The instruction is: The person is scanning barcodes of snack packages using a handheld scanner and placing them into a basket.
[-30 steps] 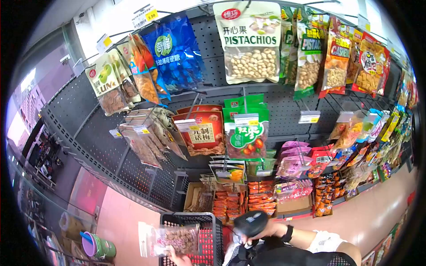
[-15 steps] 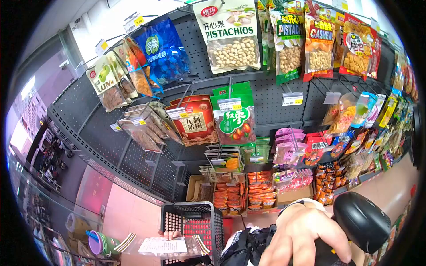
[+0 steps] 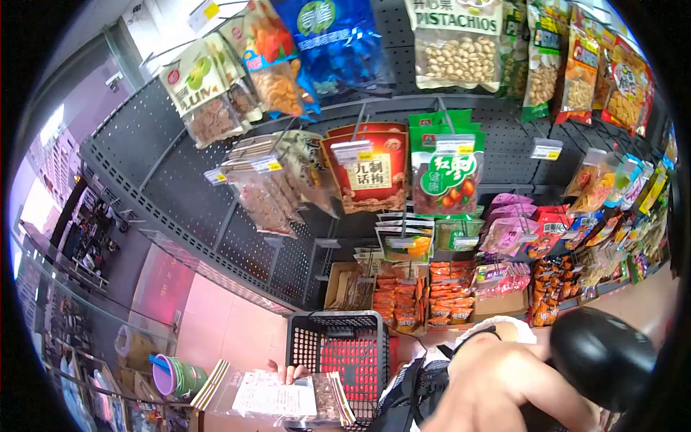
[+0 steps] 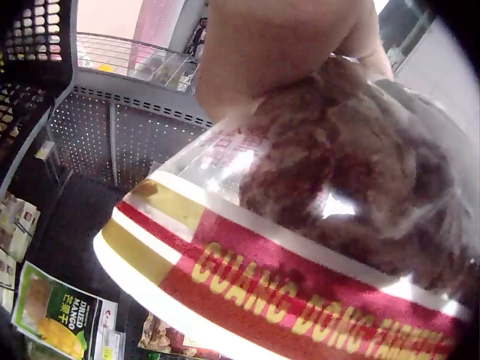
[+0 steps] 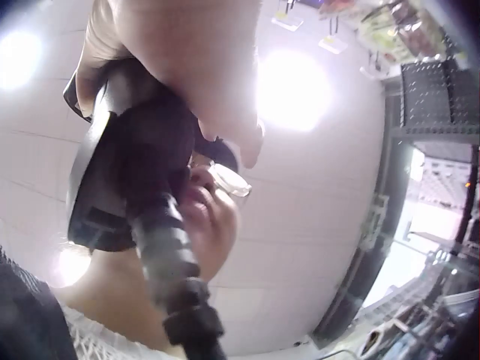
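Note:
My left hand [image 3: 291,372] holds a clear bag of brown dried snacks [image 3: 327,399] by its upper edge, at the left of the shopping basket [image 3: 299,353]. A white printed label lies across the bag's upward face. In the left wrist view the bag's end has a red, yellow and white band [image 4: 247,277] lettered GUANG DONG, and dark wrinkled pieces show through the plastic. Close to the head camera, my right hand [image 3: 497,381] is raised at lower right. In the right wrist view its fingers curl round a black rounded object [image 5: 135,142] with a ribbed stem, in front of a person's face.
A black pegboard rack [image 3: 173,155] ahead carries hanging snack bags, including pistachios [image 3: 461,61], red dates [image 3: 446,173] and red plum bags [image 3: 371,173]. Orange packets [image 3: 399,299] fill boxes on the low shelf. A green and purple bucket [image 3: 180,378] stands at lower left.
The snack bag has turned over, from its pink-printed face to its white label. My right hand has risen from beside the basket toward the head camera with the black object.

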Demonstrator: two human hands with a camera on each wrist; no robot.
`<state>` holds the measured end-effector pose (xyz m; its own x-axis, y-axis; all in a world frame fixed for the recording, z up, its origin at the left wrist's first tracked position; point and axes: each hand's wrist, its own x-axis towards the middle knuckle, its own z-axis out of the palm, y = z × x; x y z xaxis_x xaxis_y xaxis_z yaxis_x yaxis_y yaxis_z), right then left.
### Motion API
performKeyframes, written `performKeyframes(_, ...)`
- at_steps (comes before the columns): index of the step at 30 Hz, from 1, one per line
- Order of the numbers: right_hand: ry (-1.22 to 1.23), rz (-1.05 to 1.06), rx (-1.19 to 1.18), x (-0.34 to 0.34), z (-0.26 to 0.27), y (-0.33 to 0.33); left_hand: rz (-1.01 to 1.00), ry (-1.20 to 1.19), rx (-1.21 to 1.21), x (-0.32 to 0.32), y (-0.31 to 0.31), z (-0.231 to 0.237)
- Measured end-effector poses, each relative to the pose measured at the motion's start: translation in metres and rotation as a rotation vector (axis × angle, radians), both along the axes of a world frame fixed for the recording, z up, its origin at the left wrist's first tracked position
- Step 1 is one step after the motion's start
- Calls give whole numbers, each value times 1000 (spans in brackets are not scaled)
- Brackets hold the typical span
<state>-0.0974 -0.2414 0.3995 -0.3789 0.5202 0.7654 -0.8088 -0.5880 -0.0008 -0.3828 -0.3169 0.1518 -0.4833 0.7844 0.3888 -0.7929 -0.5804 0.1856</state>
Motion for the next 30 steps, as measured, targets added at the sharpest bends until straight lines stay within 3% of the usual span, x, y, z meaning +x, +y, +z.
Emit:
performKeyframes(2,-70,220,501,-13,-51,50,-24,6,35,-8,-1,5)
performKeyframes(3,-99,209,539,-28,-75,67,-30,8,57,-11,-1,9)
performKeyframes(4,-268,143,429,-36,-106,67,-33,8,81,-12,-1,11)
performKeyframes(6,-1002,173,461,-17,-147,86,-18,-5,121,-11,-6,10)
performKeyframes(8,-1224,98,327,-19,-167,79,51,-39,120,0,-33,2)
performKeyframes(10,-1363,69,443,-25,-186,70,159,-72,108,17,-68,0)
performKeyframes(12,-1327,176,630,-31,-203,64,230,-145,385,19,-45,-11)
performKeyframes(14,-1428,176,760,-40,-196,50,215,-58,472,5,-27,-28)
performKeyframes(15,-1363,-2,923,-48,-182,45,156,31,563,3,-20,-33)
performKeyframes(18,-1218,-96,1079,-64,-193,40,156,45,510,10,-7,-37)
performKeyframes(20,-1214,-87,1104,-70,-192,40,144,-16,431,22,-6,-38)
performKeyframes(22,-1208,-114,1120,-68,-195,45,313,-178,187,42,2,-23)
performKeyframes(24,-1211,-163,1092,-61,-204,52,304,-189,4,51,2,-8)
performKeyframes(28,-1369,-241,938,-41,-233,80,168,94,-115,23,23,-29)
performKeyframes(30,-1491,-294,864,-27,-249,96,352,244,-501,16,31,-24)
